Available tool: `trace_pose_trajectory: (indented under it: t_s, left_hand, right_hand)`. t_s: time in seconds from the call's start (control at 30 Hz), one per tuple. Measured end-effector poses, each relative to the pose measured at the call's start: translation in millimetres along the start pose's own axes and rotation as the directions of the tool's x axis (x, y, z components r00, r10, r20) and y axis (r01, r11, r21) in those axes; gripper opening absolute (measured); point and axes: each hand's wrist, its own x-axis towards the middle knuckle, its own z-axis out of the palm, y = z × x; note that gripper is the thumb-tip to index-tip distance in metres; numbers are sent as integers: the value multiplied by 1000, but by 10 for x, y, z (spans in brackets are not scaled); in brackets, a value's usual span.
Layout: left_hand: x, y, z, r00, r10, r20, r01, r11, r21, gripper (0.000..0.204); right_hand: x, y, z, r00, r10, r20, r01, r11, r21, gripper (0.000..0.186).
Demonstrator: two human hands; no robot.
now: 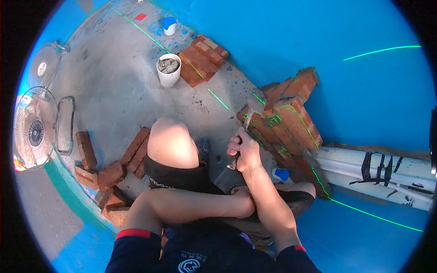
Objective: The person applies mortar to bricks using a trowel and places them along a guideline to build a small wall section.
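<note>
My right hand (246, 150) is closed around a slim, mortar-smeared hand tool (248, 119) with a narrow flat tip. The tip points up at the face of a stepped brick stack (282, 125) against the blue wall. Its other end shows below my fist. My left hand (241, 202) rests low by my lap, partly covered by my right forearm. Its fingers look curled, and what they hold is hidden. Just above it lies a grey, flat, blade-like piece (226, 180). Grey mortar lines the joints of the bricks, and green laser lines cross them.
Ahead stands a white bucket of grey mortar (168, 73) beside stacked bricks (200, 63). A blue-and-white cup (170, 26) sits farther off. Loose bricks (109, 175) lie left of my knee. Fans (36, 132) stand far left. White pipes (382, 173) run along the wall at right.
</note>
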Motion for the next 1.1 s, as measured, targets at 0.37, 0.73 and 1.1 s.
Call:
trace_pose_trajectory:
  t_s: [0.37, 0.73, 1.1]
  left_hand:
    - [-199, -138, 100, 866, -241, -439, -147, 716, -682, 55]
    - [-341, -235, -8, 905, -335, -261, -64, 500, -864, 45]
    - [-653, -172, -225, 787, -368, -494, -411, 284, -866, 25]
  right_hand:
    - [133, -20, 250, 984, -165, -68, 174, 973, 149, 22]
    - [228, -8, 340, 939, -332, -84, 340, 935, 101, 25]
    - [-19, -91, 494, 908, -412, -68, 418, 899, 132, 23]
